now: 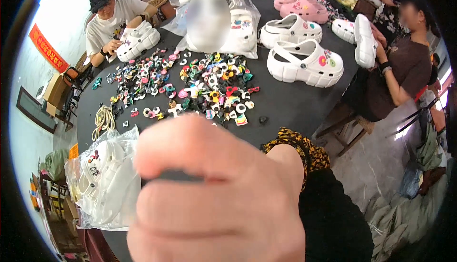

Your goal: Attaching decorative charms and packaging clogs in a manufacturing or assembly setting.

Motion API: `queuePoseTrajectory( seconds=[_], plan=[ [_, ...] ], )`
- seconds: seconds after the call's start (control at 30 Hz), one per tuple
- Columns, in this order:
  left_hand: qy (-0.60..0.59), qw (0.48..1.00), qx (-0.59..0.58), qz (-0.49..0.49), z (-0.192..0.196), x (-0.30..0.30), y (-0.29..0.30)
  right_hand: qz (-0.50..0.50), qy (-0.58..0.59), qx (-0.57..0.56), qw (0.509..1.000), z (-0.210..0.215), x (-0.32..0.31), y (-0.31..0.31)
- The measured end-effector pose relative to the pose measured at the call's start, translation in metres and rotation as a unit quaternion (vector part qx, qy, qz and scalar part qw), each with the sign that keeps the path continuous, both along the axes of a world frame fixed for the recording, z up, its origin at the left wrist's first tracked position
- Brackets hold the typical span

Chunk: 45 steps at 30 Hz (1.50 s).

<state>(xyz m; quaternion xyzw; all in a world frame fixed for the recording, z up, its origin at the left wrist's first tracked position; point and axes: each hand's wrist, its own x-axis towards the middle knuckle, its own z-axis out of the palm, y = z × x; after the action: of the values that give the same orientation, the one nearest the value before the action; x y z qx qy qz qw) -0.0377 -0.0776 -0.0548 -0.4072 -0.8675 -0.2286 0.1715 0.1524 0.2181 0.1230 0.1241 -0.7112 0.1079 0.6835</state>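
Very close and blurred, my right hand (214,195) fills the lower middle of the view, raised above the table's near side. Its fingers are curled closed; whether anything is inside them is hidden. A black sleeve with a yellow-patterned cuff (297,150) covers the forearm. My left hand is out of view. Just beyond my right hand lie heaps of small colourful shoe charms (214,83) on the black table (281,107). To its left, white clogs with charms (102,166) lie in a clear plastic bag, partly covered by the hand.
White clogs (304,64) and pink clogs (304,9) stand at the right. A bag of white clogs (243,31) sits at the back. A coil of cord (103,121) lies at left. One person (116,21) handles a clog at far left, another (397,66) at right.
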Motion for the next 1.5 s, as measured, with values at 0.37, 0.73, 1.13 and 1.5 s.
queuePoseTrajectory(
  seconds=[0.37, 0.73, 1.13, 1.5],
  plan=[
    [0.401, 0.89, -0.077, -0.202, -0.026, -0.052, -0.025, 0.04, -0.065, -0.059, 0.995, -0.034, 0.003, 0.007],
    [-0.013, 0.997, 0.058, 0.049, -0.002, 0.007, 0.007, 0.139, -0.115, -0.049, 0.982, -0.028, -0.018, -0.007],
    [-0.005, 0.997, 0.053, 0.057, 0.003, 0.015, 0.008, 0.224, -0.143, -0.037, 0.963, -0.029, -0.028, -0.017],
    [-0.032, 0.996, 0.056, 0.061, 0.004, 0.017, 0.012, 0.237, -0.218, -0.04, 0.946, -0.051, -0.022, 0.009]
  ],
)
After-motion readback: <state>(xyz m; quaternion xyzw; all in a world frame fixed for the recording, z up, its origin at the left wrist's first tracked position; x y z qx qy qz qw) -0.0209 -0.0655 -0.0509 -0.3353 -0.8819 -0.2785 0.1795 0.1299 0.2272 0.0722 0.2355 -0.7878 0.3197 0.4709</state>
